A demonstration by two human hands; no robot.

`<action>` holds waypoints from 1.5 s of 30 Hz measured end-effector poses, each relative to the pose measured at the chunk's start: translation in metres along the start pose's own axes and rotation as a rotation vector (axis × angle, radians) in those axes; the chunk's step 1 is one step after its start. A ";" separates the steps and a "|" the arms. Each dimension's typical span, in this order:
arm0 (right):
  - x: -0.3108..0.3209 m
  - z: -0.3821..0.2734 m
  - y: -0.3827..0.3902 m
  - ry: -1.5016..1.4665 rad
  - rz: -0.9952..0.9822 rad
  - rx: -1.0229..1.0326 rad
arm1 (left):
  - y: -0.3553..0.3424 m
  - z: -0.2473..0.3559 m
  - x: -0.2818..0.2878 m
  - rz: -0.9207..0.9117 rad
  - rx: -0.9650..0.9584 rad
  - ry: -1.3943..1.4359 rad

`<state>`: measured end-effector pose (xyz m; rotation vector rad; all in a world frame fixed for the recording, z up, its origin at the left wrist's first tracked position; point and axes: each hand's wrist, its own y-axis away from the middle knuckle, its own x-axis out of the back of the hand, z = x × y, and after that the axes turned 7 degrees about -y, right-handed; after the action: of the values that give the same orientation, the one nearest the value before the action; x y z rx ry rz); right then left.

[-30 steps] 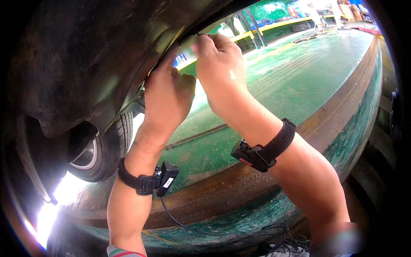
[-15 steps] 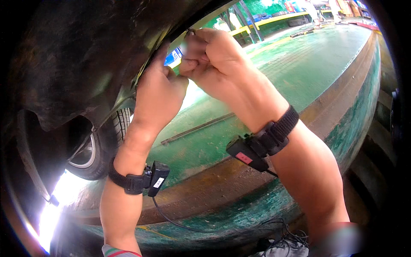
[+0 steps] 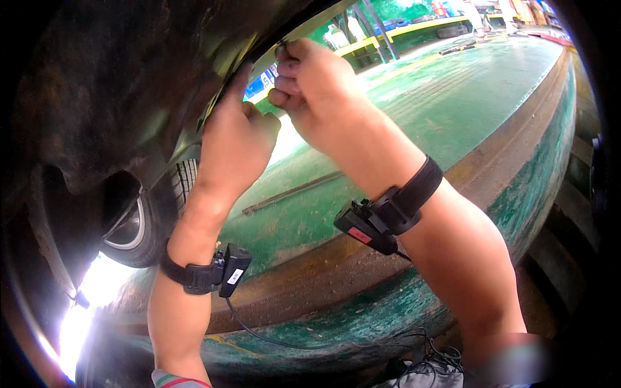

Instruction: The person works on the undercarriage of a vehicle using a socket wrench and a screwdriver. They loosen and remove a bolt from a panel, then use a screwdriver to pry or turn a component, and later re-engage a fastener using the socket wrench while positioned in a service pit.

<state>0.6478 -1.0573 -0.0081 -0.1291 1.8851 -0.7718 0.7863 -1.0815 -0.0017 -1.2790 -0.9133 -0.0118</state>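
Slanting up rightward along its edge, the dark, curved vehicle panel [image 3: 136, 97] lies up-left, nearer the bare left hand [image 3: 236, 145], index finger extended, tip obscured; the bare right hand [image 3: 317, 84] curls, any pinch unclear.

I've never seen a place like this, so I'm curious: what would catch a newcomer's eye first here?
The bare left hand and right hand, raised near the edge of a dark panel that fills the upper left, probably stand out first. Each forearm wears a black strap with a small box. A wheel shows below the panel, at left.
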 end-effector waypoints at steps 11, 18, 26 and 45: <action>-0.003 0.004 0.016 0.543 0.143 0.263 | 0.018 0.019 0.019 -0.104 0.038 0.030; -0.004 -0.004 0.009 -0.084 0.046 -0.035 | 0.032 0.031 0.034 -0.161 0.208 0.183; 0.009 0.006 -0.020 -0.229 -0.052 -0.208 | 0.063 0.054 0.061 -0.419 0.710 1.048; 0.142 -0.152 0.499 1.056 0.974 0.255 | 0.263 0.265 -0.133 -1.394 0.685 1.682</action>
<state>0.5792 -0.6566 -0.3643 1.5044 2.3592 -0.3581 0.6728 -0.8382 -0.2924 0.4110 -0.0387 -1.4745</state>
